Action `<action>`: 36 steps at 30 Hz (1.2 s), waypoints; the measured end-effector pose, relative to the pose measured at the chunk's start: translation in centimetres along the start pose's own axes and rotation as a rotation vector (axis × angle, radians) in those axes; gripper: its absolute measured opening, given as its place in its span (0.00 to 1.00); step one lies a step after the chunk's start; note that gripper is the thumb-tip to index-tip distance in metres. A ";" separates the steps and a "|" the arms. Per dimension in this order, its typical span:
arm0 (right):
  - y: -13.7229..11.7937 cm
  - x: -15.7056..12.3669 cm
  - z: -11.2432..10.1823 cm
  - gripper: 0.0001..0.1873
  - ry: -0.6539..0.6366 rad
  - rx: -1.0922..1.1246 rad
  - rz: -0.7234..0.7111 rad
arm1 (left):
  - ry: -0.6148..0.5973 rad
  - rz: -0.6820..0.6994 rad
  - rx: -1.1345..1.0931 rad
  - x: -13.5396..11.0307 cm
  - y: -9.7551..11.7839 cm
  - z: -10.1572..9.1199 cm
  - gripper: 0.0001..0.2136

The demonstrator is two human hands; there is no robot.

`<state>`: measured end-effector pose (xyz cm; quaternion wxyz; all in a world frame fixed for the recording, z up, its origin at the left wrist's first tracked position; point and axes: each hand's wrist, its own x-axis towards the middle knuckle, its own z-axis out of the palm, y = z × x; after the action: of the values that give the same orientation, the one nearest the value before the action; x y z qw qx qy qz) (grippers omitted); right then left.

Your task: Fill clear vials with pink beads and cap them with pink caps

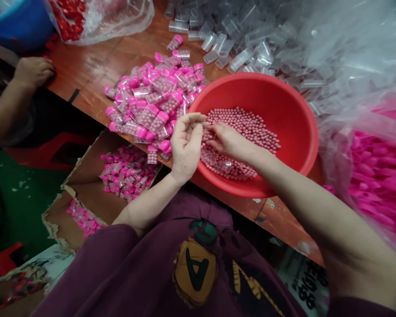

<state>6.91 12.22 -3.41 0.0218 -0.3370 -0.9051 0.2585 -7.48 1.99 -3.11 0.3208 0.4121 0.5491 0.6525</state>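
Just under our right hand (229,141), tiny pink beads (244,127) lie in a red tub (303,132); they look light and slippy, best taken in a small pinch. That hand is pinched, but we cannot tell if it holds any; our left hand (186,147) is open and looks empty

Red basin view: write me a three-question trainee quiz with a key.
1. What fills the red plastic basin?
2. True or false: the fingers of the right hand are touching the basin's contents.
3. What does the cardboard box hold? A) pink-capped clear tubes B) red balls C) green bottles

Key: 1. Small pink balls. 2. True. 3. A.
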 end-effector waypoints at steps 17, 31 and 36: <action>-1.5 -13.7 -4.6 0.17 0.514 0.485 0.266 | -0.634 -0.731 -0.421 -0.4 3.2 4.2 0.07; -0.7 -15.8 -2.3 0.18 0.611 0.104 0.361 | -0.640 -0.796 -0.305 -2.1 3.5 5.4 0.07; 3.6 -21.6 0.8 0.23 0.865 -0.080 0.656 | -0.618 -0.841 -0.300 -2.8 4.2 6.7 0.08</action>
<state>25.56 0.75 -2.87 0.2976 -0.6778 -0.6701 0.0550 -0.14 1.74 0.92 0.7559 0.2791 0.4478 0.3876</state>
